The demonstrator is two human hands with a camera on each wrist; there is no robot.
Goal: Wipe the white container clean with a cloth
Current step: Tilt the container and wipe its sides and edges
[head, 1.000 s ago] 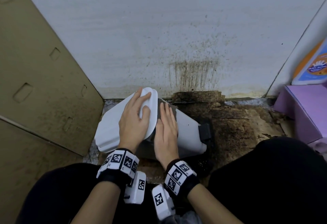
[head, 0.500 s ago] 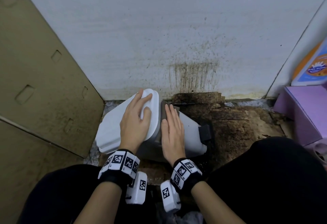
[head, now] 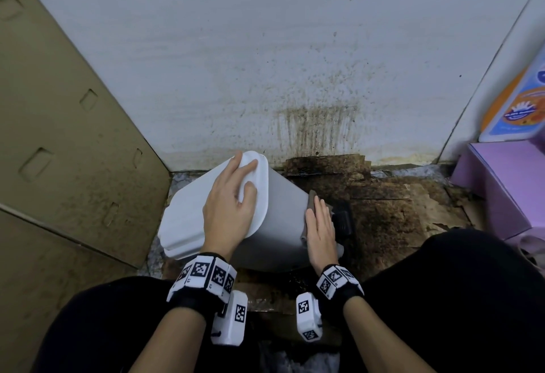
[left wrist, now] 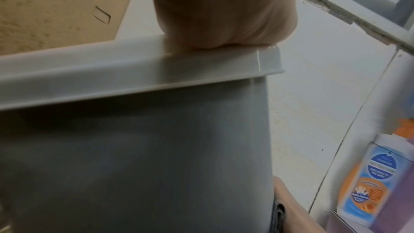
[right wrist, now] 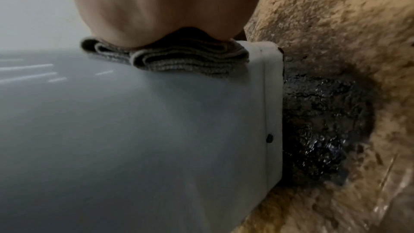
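Observation:
A white container [head: 283,219] lies tilted on its side on the dirty floor, lid end to the left. My left hand [head: 233,204] rests flat on its white lid [head: 188,213], fingers spread toward the far edge. My right hand [head: 320,228] presses a folded grey-brown cloth [head: 311,198] against the container's side near its base, fingers straight. In the right wrist view the cloth [right wrist: 179,59] is bunched under my palm beside the container's bottom rim [right wrist: 273,112]. The left wrist view shows the lid's rim [left wrist: 134,70] under my palm.
Stained cardboard [head: 398,207] covers the floor, with a dark wet patch [right wrist: 318,127] under the container's base. A spattered white wall [head: 295,63] stands behind. A large cardboard sheet [head: 59,151] leans at left. A purple box [head: 507,184] and a bottle [head: 519,107] sit at right.
My right hand has slid the cloth rightward along the container's side, from beside the lid toward the base. My left hand stays on the lid.

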